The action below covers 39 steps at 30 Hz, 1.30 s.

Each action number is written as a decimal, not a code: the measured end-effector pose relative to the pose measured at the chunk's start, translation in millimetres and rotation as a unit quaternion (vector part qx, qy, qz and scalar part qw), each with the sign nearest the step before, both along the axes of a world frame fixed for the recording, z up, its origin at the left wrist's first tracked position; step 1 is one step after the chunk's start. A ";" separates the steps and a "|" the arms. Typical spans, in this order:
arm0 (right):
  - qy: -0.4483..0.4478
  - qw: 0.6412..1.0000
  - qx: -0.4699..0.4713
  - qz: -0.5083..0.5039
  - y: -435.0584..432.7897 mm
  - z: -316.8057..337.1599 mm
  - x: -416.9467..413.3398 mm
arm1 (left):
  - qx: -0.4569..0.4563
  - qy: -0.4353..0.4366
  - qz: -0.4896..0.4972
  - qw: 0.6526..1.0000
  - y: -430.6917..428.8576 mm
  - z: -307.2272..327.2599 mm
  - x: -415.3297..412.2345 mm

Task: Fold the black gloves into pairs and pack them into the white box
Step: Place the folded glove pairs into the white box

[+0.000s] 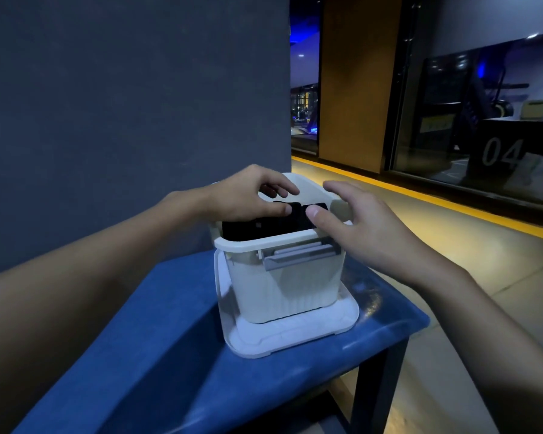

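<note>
Two bare hands work over the white box point(279, 286), which stands on its lid point(292, 336) on the blue table point(157, 355). The black gloves point(270, 225) lie at the top of the box, level with its rim, their long axis running left to right across the opening. The left hand point(248, 195) has its grip closed lightly on the gloves, thumb and fingers pinching the fabric; the right hand point(361, 227) is spread open, only its thumb touching them. Packing appears to be under way; the next move likely calls for pressing the bundle down flat.
</note>
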State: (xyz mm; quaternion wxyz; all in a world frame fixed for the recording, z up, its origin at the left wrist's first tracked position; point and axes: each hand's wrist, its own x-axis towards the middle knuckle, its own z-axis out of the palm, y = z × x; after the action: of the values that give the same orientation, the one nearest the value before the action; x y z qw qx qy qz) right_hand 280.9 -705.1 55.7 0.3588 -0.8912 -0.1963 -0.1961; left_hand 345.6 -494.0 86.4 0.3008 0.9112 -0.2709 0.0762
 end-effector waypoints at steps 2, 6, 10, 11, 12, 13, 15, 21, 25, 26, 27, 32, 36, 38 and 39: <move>-0.016 1.000 -0.002 0.017 12.0 6.4 -8.6 | -0.019 -0.015 0.015 1.000 11.5 1.9 -11.2; -0.052 0.997 -0.010 0.048 45.8 14.5 -21.9 | -0.046 -0.045 0.058 0.996 47.3 1.8 -40.9; -0.062 0.990 -0.001 0.123 96.7 16.9 -34.5 | -0.082 -0.051 0.110 0.989 104.1 -7.5 -78.7; -0.065 0.988 -0.004 0.141 110.6 15.5 -36.3 | -0.083 -0.053 0.128 0.987 118.7 -12.1 -87.7; -0.066 0.985 -0.008 0.159 124.2 13.8 -37.9 | -0.082 -0.056 0.149 0.984 132.9 -17.5 -95.9; -0.067 0.982 -0.015 0.176 137.8 11.4 -38.7 | -0.081 -0.057 0.173 0.980 146.6 -23.1 -103.4; -0.067 0.976 -0.034 0.203 163.0 5.6 -38.7 | -0.079 -0.054 0.218 0.971 172.3 -35.2 -116.9; -0.035 0.963 -0.100 0.249 238.0 -17.1 -29.9 | -0.073 -0.018 0.361 0.929 247.3 -80.3 -137.0; 0.064 0.956 -0.110 0.265 283.3 -42.0 -7.2 | -0.047 0.012 0.415 0.909 277.4 -102.4 -139.9; 0.090 0.953 -0.108 0.269 293.5 -48.7 -0.2 | -0.038 0.017 0.420 0.907 281.8 -106.4 -139.0; 0.110 0.951 -0.107 0.269 303.2 -55.4 6.8 | -0.026 0.023 0.422 0.906 285.2 -110.1 -137.8; 0.177 0.951 -0.100 0.234 339.8 -81.2 35.5 | -0.003 0.048 0.427 0.903 299.8 -122.0 -124.8; 0.195 0.957 -0.082 0.201 361.2 -92.2 52.2 | -0.005 0.061 0.414 0.908 305.4 -123.2 -113.2; 0.202 0.959 -0.071 0.186 370.7 -95.9 59.9 | -0.008 0.068 0.413 0.908 305.7 -123.1 -107.9; 0.208 0.959 -0.063 0.183 374.8 -97.6 63.4 | -0.014 0.072 0.414 0.907 306.2 -123.5 -105.2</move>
State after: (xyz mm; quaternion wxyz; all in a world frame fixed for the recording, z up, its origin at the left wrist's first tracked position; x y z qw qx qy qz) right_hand 344.4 -330.3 -41.9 0.3647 -0.8821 -0.2887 0.0750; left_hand 240.4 -187.9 -37.1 0.2735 0.9402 0.1542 0.1319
